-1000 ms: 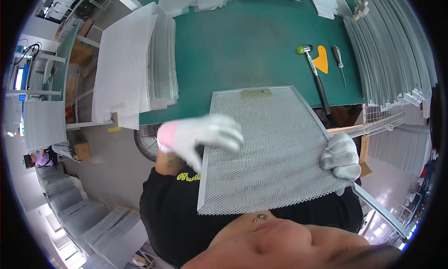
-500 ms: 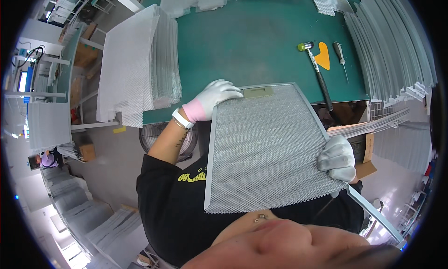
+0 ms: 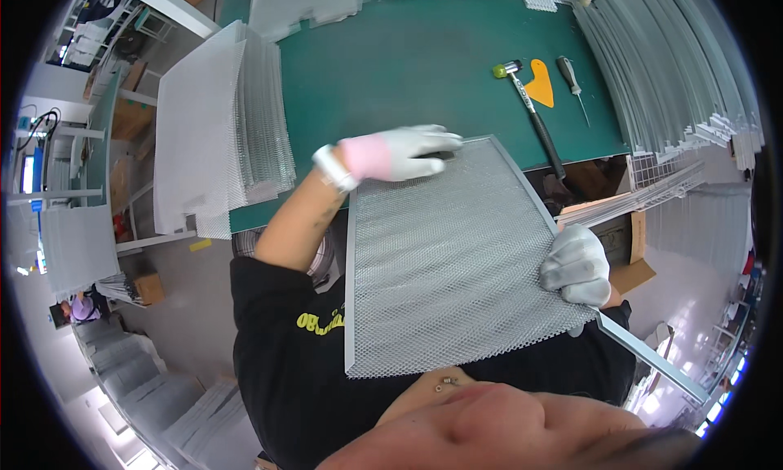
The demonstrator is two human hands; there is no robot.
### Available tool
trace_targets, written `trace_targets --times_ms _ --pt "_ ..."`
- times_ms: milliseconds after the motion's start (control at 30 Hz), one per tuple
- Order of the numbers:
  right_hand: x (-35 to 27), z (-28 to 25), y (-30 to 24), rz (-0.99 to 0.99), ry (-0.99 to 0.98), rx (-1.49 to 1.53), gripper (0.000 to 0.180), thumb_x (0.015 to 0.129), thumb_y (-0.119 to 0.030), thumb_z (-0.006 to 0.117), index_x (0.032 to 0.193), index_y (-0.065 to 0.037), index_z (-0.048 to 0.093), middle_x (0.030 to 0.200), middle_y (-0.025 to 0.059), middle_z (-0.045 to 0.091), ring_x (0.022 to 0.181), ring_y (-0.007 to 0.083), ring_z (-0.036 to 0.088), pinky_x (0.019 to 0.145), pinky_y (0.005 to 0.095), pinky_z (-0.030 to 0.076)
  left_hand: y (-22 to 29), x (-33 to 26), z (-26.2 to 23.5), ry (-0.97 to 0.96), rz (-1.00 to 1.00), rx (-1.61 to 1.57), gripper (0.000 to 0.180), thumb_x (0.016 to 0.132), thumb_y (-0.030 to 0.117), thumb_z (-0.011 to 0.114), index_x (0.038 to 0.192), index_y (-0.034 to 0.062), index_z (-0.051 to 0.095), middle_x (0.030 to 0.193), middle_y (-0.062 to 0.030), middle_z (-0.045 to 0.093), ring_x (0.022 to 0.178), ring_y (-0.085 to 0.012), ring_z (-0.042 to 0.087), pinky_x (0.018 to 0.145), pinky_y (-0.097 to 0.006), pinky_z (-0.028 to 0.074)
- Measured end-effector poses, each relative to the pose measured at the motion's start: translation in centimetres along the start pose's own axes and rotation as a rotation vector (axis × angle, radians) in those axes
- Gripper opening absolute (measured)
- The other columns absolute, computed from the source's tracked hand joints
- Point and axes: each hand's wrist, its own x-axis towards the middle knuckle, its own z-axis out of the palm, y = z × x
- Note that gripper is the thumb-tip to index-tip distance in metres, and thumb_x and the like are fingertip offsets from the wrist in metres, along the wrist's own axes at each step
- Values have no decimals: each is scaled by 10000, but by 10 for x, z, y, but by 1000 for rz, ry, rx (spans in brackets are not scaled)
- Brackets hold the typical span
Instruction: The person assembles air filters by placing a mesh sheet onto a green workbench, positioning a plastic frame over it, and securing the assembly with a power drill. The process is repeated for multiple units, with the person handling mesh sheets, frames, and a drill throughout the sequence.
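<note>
A rectangular metal mesh filter panel (image 3: 440, 250) with a thin grey frame is held flat in front of my chest, over the near edge of the green table (image 3: 424, 70). My left hand (image 3: 400, 153), in a white and pink glove, lies flat with fingers spread on the panel's far left corner. My right hand (image 3: 577, 266), in a white glove, grips the panel's right edge.
A tall stack of mesh sheets (image 3: 220, 127) stands on the table's left. A hammer (image 3: 530, 115), a yellow scraper (image 3: 540, 85) and a screwdriver (image 3: 572, 78) lie at the right. Metal frame strips (image 3: 669, 70) are piled far right. Cardboard boxes (image 3: 620, 258) sit below.
My left hand moved from the panel's near left side up to its far left corner and now lies flat there. The panel shifted slightly; my right hand kept its grip.
</note>
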Motion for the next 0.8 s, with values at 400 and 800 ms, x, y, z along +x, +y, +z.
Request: trace_targets --times_ms 400,800 --pt "8 -5 1 -25 26 -135 479 990 -524 565 924 -54 496 915 150 654 606 159 629 493 264 452 11 15 -17 -41 -314 -2 468 1034 356 438 1333 31 596 1220 -187 671 1172 -326 624 1046 -390 457" --pt "89 -26 81 464 429 -210 342 976 -313 672 1062 6 585 906 152 678 845 260 644 814 381 517 84 -80 -37 1452 524 -156 263 819 178 835 922 -6 677 869 -121 676 744 -240 640 662 -337 505"
